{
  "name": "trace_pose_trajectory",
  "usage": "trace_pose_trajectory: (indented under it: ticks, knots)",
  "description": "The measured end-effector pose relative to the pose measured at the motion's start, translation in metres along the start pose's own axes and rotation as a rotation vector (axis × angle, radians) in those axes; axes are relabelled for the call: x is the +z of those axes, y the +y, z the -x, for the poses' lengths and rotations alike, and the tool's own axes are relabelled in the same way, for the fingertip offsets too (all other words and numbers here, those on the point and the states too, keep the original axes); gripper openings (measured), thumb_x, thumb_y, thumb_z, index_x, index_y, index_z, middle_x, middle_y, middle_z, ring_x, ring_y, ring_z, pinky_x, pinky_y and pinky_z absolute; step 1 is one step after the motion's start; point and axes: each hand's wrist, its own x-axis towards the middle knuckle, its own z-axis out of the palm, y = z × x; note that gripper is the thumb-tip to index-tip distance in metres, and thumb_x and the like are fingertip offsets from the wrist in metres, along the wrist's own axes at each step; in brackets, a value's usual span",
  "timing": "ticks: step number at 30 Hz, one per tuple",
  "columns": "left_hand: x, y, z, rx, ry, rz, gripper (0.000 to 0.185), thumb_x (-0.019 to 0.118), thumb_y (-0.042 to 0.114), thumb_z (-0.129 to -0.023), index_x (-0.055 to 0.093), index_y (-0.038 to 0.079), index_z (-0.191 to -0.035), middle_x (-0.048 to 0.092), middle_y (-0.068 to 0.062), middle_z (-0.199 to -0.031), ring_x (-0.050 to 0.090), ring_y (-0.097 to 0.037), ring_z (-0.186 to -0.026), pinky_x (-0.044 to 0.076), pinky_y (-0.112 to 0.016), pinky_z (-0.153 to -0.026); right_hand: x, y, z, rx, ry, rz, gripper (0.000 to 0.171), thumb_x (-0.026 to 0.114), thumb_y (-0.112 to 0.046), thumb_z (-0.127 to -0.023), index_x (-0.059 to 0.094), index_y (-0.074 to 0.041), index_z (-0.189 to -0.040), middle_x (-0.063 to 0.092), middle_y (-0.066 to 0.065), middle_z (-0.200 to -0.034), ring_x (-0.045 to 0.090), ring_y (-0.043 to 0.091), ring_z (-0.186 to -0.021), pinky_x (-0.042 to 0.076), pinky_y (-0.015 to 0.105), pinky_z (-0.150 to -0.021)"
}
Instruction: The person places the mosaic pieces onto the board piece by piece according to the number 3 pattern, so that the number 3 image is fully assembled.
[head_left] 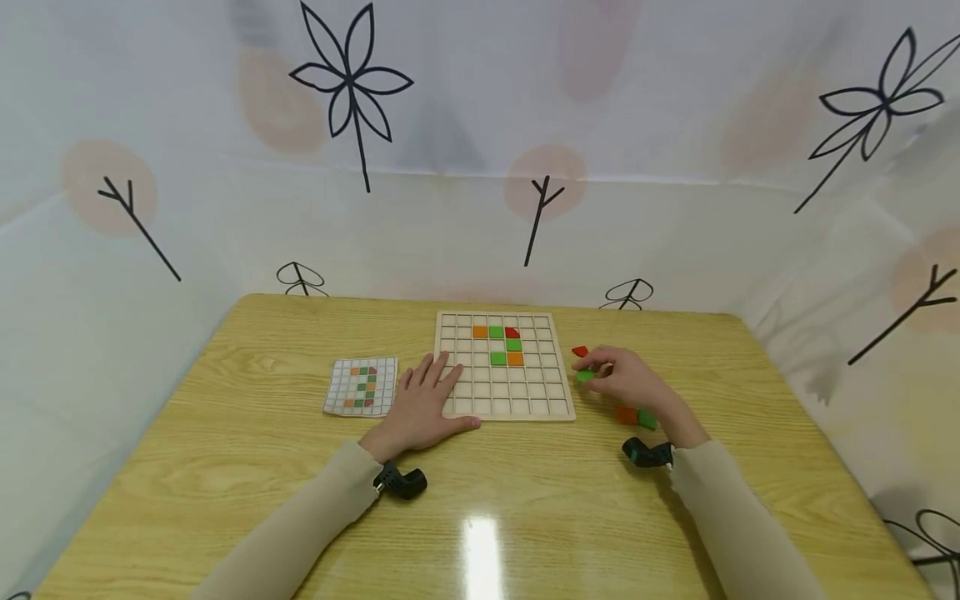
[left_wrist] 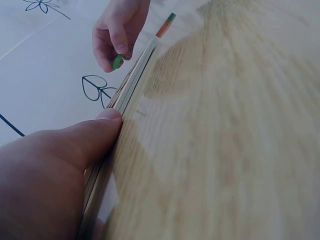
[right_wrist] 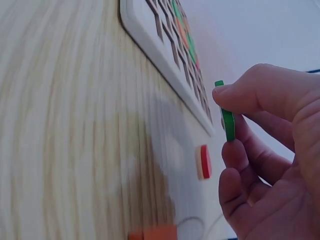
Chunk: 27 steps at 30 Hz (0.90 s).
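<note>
Green tile (right_wrist: 228, 120), one: clamped between thumb and fingertips of right hand (head_left: 630, 385), off the right side of grid board (head_left: 537, 390), edge-on to the right wrist camera; remaining fingers curled below

Left hand (head_left: 418, 412), one: fingers spread apart, laid over the left edge of grid board, thumb stretched along its near edge

Grid board, one, pale, square-celled, flat on wood-grain table (head_left: 247, 467); six tiles seated: in one row, orange tile (head_left: 480, 332), second green tile (head_left: 496, 332) and red tile with cut corner (head_left: 512, 332), side by side; nearer, third green tile (head_left: 513, 344); nearer again, fourth green tile (head_left: 498, 358) beside second orange tile (head_left: 515, 358)

Loose, right of grid board: red piece (head_left: 580, 351), just beyond right hand; orange piece (head_left: 627, 414) and green piece (head_left: 647, 419), side by side, partly behind right wrist

Pattern card (head_left: 337, 392), one: gridded, printed in orange, green and red, flat to the left of left hand

Backdrop cloth (head_left: 450, 242): white, with black plant drawings, behind wood-grain table
</note>
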Motion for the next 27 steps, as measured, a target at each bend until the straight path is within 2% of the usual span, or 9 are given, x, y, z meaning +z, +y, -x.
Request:
trace_pose_trajectory:
  ticks: [7,12,16,21,27]
  knots:
    - [-0.001,0.002,0.001,0.001,0.01,0.006,0.095,0.056,0.07,-0.089,0.026,0.015,-0.16,0.008,-0.013,-0.166,0.001,-0.034,-0.152,0.008,-0.061,-0.115,0.011,-0.009,-0.01,-0.05,0.019,0.033,0.025,0.075,-0.007,-0.087,0.075,-0.007,-0.112,0.063,0.01,-0.106,0.053,0.023,-0.086,0.048,0.033,-0.07]
    - [-0.002,0.001,0.001,0.003,0.014,0.003,0.095,0.056,0.071,-0.089,0.026,0.015,-0.16,0.008,-0.013,-0.166,0.002,-0.035,-0.151,0.009,-0.061,-0.115,0.019,-0.016,-0.019,-0.096,0.027,0.066,0.023,0.076,-0.008,-0.087,0.076,-0.009,-0.111,0.063,0.005,-0.103,0.053,0.021,-0.083,0.048,0.034,-0.07]
    - [-0.003,0.001,0.001,-0.002,-0.001,-0.002,0.095,0.054,0.072,-0.089,0.023,0.016,-0.16,0.006,-0.012,-0.166,0.0,-0.034,-0.152,0.007,-0.06,-0.116,0.027,-0.024,-0.025,-0.111,0.024,0.065,0.023,0.076,-0.007,-0.087,0.076,-0.008,-0.11,0.062,0.005,-0.104,0.053,0.021,-0.083,0.047,0.035,-0.069]
    - [-0.003,0.002,0.001,0.009,0.012,0.003,0.094,0.056,0.07,-0.089,0.026,0.014,-0.16,0.009,-0.013,-0.166,0.003,-0.036,-0.151,0.009,-0.062,-0.115,0.037,-0.031,-0.032,-0.115,0.03,0.069,0.022,0.076,-0.007,-0.086,0.076,-0.008,-0.108,0.063,0.006,-0.101,0.053,0.021,-0.082,0.047,0.034,-0.069]
    - [-0.003,0.001,0.001,0.009,0.012,0.008,0.094,0.056,0.069,-0.09,0.026,0.014,-0.16,0.009,-0.014,-0.166,0.003,-0.036,-0.151,0.009,-0.062,-0.115,0.046,-0.041,-0.04,-0.148,0.022,0.06,0.022,0.076,-0.006,-0.086,0.076,-0.007,-0.108,0.064,0.007,-0.105,0.054,0.021,-0.085,0.048,0.037,-0.073]
